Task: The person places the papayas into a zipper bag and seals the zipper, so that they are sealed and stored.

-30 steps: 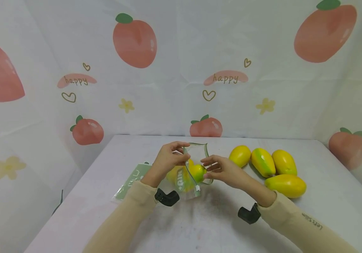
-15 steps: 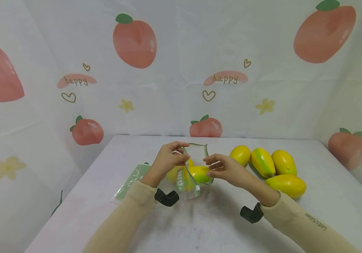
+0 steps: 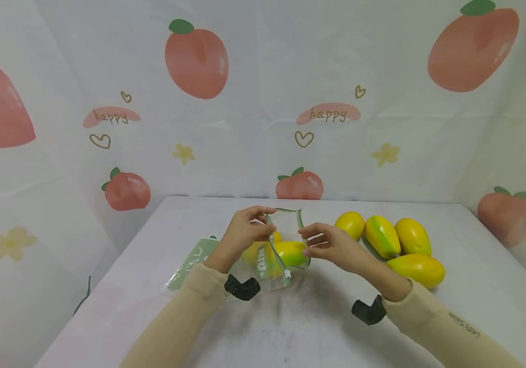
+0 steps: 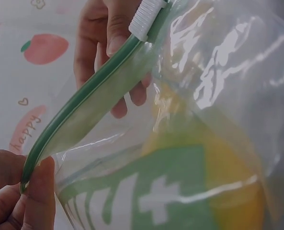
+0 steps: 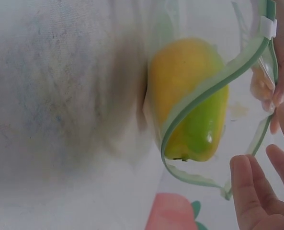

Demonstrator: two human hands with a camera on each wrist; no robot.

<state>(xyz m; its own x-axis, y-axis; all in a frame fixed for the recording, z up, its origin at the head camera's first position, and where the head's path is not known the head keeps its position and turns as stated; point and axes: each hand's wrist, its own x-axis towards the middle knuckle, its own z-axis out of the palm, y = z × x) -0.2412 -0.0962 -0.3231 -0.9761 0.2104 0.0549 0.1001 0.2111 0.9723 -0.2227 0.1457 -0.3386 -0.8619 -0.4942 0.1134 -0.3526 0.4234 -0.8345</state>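
A clear zip bag (image 3: pixel 261 261) with a green rim and white slider (image 3: pixel 287 273) stands at the table's middle, its mouth spread toward the right. My left hand (image 3: pixel 246 229) pinches the far corner of the rim, as the left wrist view also shows. Inside the bag lies a yellow-and-green fruit (image 5: pixel 206 129), like a mango or papaya, with more yellow fruit (image 3: pixel 250 254) behind the plastic. My right hand (image 3: pixel 336 246) is at the mouth's right side, its fingers loosely extended and holding no fruit. Whether its fingertips touch the rim I cannot tell.
Several similar yellow fruits (image 3: pixel 413 236) sit in a group on the white table to the right. A flat green-and-clear packet (image 3: pixel 193 266) lies left of the bag, partly behind my left forearm. A peach-printed cloth (image 3: pixel 244 128) hangs behind the table.
The yellow-and-green fruit has gone from near my right fingers to lying deeper in the bag. My right hand has drawn slightly to the right. The left hand keeps its place.
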